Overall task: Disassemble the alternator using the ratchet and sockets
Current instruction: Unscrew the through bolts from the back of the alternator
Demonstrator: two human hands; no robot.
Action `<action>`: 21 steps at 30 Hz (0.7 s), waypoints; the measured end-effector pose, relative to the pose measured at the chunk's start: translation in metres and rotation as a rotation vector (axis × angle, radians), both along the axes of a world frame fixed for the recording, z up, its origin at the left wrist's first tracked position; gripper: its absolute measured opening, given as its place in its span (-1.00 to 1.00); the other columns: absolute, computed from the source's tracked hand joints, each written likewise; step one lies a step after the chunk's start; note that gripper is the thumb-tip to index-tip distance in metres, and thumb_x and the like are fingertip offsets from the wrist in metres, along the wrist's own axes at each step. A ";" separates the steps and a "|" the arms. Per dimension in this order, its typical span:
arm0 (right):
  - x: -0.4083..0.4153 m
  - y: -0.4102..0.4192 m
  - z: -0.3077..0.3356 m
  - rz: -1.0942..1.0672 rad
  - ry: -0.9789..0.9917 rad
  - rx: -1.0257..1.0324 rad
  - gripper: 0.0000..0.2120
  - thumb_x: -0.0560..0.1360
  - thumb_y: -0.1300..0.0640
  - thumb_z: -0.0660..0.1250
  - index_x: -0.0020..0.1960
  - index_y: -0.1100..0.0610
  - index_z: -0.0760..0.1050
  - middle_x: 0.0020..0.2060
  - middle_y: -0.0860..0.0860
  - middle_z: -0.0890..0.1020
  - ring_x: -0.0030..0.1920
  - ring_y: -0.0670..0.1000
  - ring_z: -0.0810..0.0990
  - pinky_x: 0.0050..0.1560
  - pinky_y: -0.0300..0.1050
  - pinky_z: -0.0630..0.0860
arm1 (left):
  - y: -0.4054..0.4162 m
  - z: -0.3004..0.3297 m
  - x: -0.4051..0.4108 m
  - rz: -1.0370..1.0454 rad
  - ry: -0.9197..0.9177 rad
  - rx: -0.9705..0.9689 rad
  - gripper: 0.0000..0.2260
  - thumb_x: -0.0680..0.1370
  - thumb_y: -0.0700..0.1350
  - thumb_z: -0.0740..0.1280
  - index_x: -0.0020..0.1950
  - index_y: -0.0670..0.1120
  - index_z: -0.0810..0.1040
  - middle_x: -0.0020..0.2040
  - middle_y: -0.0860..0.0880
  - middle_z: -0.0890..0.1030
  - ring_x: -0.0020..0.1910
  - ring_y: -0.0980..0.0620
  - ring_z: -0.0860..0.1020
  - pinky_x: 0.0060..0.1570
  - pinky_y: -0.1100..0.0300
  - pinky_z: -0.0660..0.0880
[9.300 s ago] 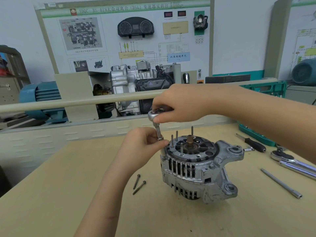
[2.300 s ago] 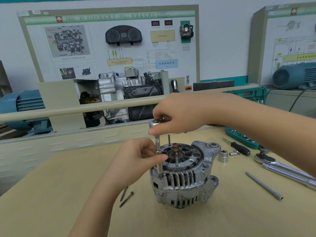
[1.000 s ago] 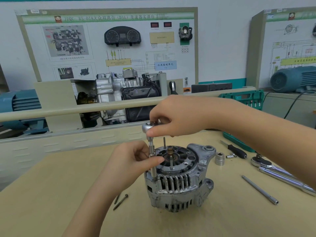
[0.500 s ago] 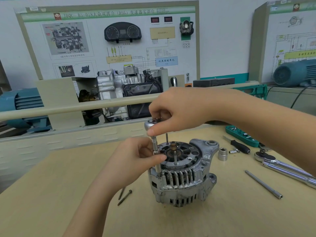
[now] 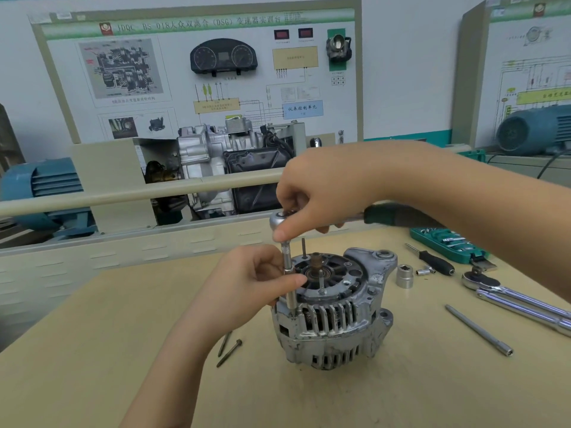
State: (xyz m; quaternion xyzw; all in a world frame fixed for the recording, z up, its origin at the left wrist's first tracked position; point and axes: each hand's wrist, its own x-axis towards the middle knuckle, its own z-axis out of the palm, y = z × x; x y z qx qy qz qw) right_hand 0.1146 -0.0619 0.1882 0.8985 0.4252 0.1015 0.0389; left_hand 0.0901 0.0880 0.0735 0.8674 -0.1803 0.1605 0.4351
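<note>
Right hand (image 5: 324, 193) grips ratchet (image 5: 279, 218) head. Left hand (image 5: 250, 281), just below it, pinches the upright extension bar (image 5: 289, 282). Alternator (image 5: 333, 310) on counter (image 5: 92, 350), touching left fingertips. Two bolts (image 5: 228, 350) under left wrist.

The alternator (image 5: 332, 310) stands on the worktop (image 5: 92, 350). The right hand (image 5: 321, 193) grips the head of the ratchet (image 5: 279, 218), whose green handle points to the right. The left hand (image 5: 247, 282) pinches the extension bar (image 5: 289, 279), which stands upright on the housing edge. Two long bolts (image 5: 228, 350) lie beside the alternator, and a loose socket (image 5: 404, 275) stands near its right side.
</note>
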 end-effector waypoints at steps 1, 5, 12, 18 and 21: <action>0.000 0.002 0.000 0.005 -0.005 -0.016 -0.62 0.47 -0.17 0.26 -0.30 0.12 0.48 -0.56 -0.12 0.54 -0.56 -0.21 0.47 -0.55 -0.47 0.31 | 0.000 0.000 0.000 0.009 -0.002 -0.002 -0.77 0.36 -0.03 0.47 -0.40 0.01 0.45 -0.50 0.04 0.55 -0.44 0.11 0.55 -0.30 0.09 0.57; 0.000 0.005 0.003 0.017 -0.021 -0.074 -0.68 0.50 -0.10 0.26 -0.37 0.00 0.38 -0.53 -0.12 0.46 -0.48 -0.16 0.43 -0.40 -0.28 0.31 | -0.001 -0.002 -0.001 -0.014 0.014 0.017 -0.95 0.41 -0.03 0.42 -0.24 0.04 0.59 -0.37 0.02 0.61 -0.39 0.15 0.55 -0.31 0.17 0.54; 0.001 0.001 0.003 -0.001 0.000 -0.046 -0.64 0.45 -0.20 0.26 -0.27 0.09 0.49 -0.47 -0.10 0.59 -0.48 -0.18 0.50 -0.46 -0.48 0.35 | -0.003 -0.002 -0.002 0.019 -0.092 0.139 -0.70 0.47 -0.05 0.38 -0.44 0.08 0.40 -0.56 0.16 0.37 -0.53 0.22 0.35 -0.47 0.43 0.28; 0.000 0.005 0.001 0.006 -0.055 -0.076 -0.62 0.48 -0.18 0.23 -0.35 0.07 0.42 -0.55 -0.12 0.51 -0.55 -0.18 0.45 -0.50 -0.47 0.33 | -0.003 -0.003 0.000 0.086 -0.133 0.169 -0.67 0.43 0.01 0.41 -0.46 0.04 0.34 -0.58 0.20 0.38 -0.54 0.23 0.35 -0.47 0.39 0.27; 0.001 0.006 0.001 0.030 -0.076 -0.111 -0.66 0.51 -0.12 0.23 -0.35 0.05 0.37 -0.49 -0.10 0.42 -0.48 -0.13 0.38 -0.44 -0.29 0.28 | -0.002 -0.002 0.001 0.061 -0.102 0.146 -0.78 0.43 0.01 0.40 -0.39 0.04 0.48 -0.57 0.16 0.41 -0.53 0.21 0.38 -0.50 0.39 0.29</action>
